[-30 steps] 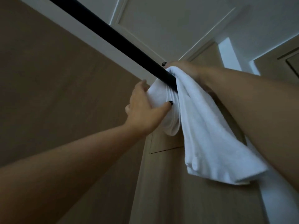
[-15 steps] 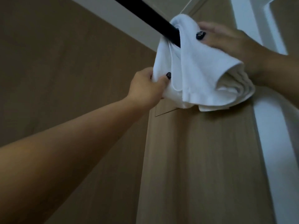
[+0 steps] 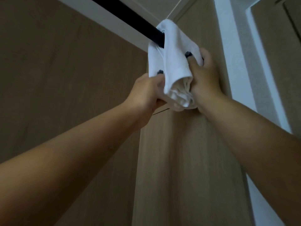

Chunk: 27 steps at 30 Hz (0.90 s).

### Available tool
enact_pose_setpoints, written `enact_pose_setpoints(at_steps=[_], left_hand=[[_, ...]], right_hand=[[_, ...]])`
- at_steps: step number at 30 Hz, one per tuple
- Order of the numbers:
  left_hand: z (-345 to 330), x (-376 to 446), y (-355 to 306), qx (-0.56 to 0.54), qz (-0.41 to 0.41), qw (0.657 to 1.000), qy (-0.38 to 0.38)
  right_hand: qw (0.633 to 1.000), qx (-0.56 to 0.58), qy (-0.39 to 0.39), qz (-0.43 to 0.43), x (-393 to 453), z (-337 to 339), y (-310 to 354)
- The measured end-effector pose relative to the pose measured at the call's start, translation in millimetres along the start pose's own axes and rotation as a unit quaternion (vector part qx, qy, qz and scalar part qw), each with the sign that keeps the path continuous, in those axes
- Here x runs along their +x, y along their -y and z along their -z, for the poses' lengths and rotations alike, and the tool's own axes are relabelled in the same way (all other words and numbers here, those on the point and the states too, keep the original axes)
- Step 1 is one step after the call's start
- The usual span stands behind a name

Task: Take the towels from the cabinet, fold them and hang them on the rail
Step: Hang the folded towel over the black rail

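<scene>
A folded white towel [image 3: 172, 51] hangs over the far end of a black rail [image 3: 130, 20] that runs overhead from the upper left. My left hand [image 3: 146, 93] grips the towel's left hanging part from below, thumb on the cloth. My right hand [image 3: 203, 82] holds the towel's right side, thumb pressed on the front and fingers behind. The towel's folded layers bunch between both hands. The rail's end is hidden under the towel.
A brown wall [image 3: 65, 79] fills the left. A light wooden panel [image 3: 187, 160] stands straight ahead behind the towel. A white frame [image 3: 241, 62] runs down the right side, with white ceiling trim [image 3: 101, 25] along the rail.
My right hand dropped from the towel's top at the rail to its lower right side. The loose end that hung long is now gathered into a short fold between both hands.
</scene>
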<state>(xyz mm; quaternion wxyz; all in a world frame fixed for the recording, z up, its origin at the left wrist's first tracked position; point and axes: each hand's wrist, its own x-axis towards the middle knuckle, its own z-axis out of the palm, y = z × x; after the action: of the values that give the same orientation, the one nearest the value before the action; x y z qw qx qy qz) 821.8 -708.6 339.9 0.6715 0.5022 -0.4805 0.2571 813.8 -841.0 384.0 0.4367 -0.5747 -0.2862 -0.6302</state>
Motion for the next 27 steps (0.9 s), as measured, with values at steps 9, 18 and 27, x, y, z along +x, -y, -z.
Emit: enact_pose_setpoints(at_steps=[9, 18, 27], left_hand=[[-22, 9, -47, 0.274, 0.112, 0.955, 0.026], [-5, 5, -41, 0.298, 0.098, 0.949, 0.033], [-1, -8, -16, 0.245, 0.034, 0.966, -0.080]], right_hand=[[0.917, 0.249, 0.197, -0.240, -16, 7, -17], [0.902, 0.284, 0.179, -0.272, -34, 6, -22], [0.943, 0.212, 0.023, -0.256, -48, -6, -16]])
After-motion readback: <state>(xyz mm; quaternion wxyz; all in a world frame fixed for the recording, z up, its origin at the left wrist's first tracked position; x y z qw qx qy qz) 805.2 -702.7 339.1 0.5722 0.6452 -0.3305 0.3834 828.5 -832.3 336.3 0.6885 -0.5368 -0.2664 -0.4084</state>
